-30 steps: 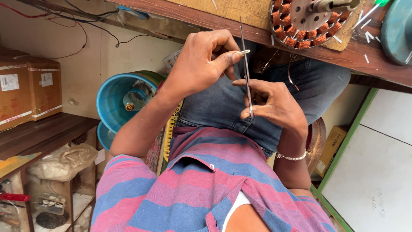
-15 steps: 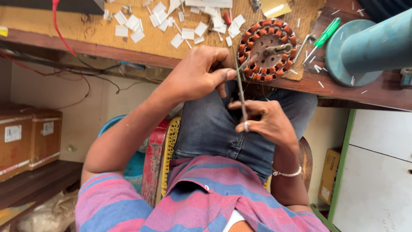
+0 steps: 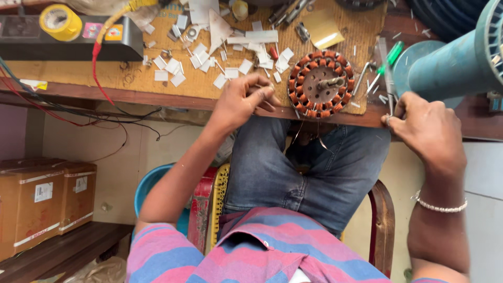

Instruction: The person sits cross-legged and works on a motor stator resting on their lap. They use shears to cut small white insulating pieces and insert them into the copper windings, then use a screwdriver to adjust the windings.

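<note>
Change since approx. half a sec ago: both hands have come off the thin strip held over the lap and gone to the bench edge. Left hand [image 3: 242, 102] fingers pinched narrow beside the copper-wound stator [image 3: 320, 84], whether holding anything I can't tell. Right hand [image 3: 427, 128] curled at the edge near the green screwdriver [image 3: 389, 56], grip contents unclear. Looks like winding work resuming at bench. Containers: blue tub [image 3: 152, 186] below, contents hidden; cardboard boxes [image 3: 44, 202] shut.

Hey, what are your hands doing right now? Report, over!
Left hand at the bench edge, fingers pinched beside the round copper-wound stator. Right hand at the bench edge, holding a thin metal tool. White paper slips scattered nearby.
</note>
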